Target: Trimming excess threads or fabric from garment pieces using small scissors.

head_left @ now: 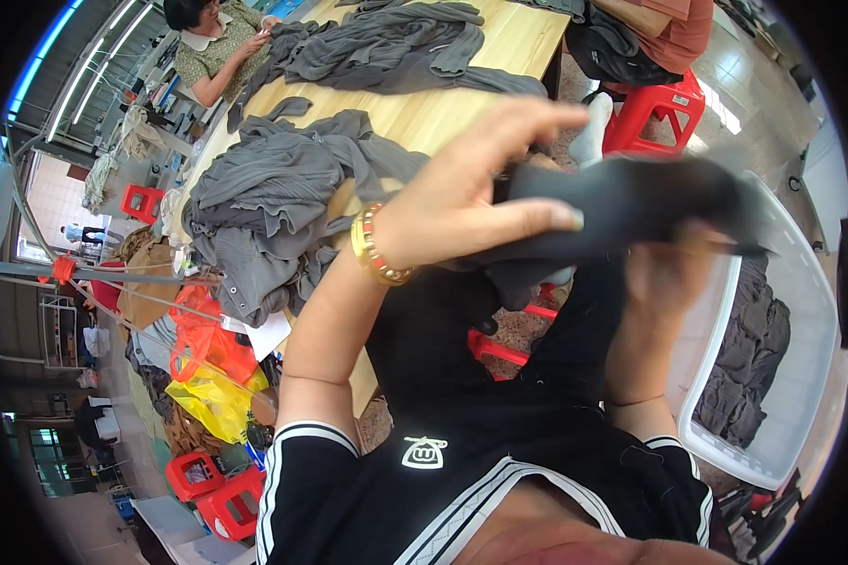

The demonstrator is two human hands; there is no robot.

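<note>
A dark grey folded garment (622,202) stretches in front of my body, its right end smeared by motion. My left hand (471,188) has its fingers stretched out past the upper edge of the cloth. The left thumb is spread apart from them and lies against the garment. At the lower right edge, my right hand (669,268) is blurred, its fingers closed around the cloth. Beyond my left wrist, a heap of grey garments (264,188) rests on the wooden table (443,118).
More grey clothing (386,42) lies farther along the table, where a co-worker (219,52) sits. A white plastic bin (791,395) with folded dark garments (749,358) stands at my right. Red stools (652,118) and bags (212,405) are around the table.
</note>
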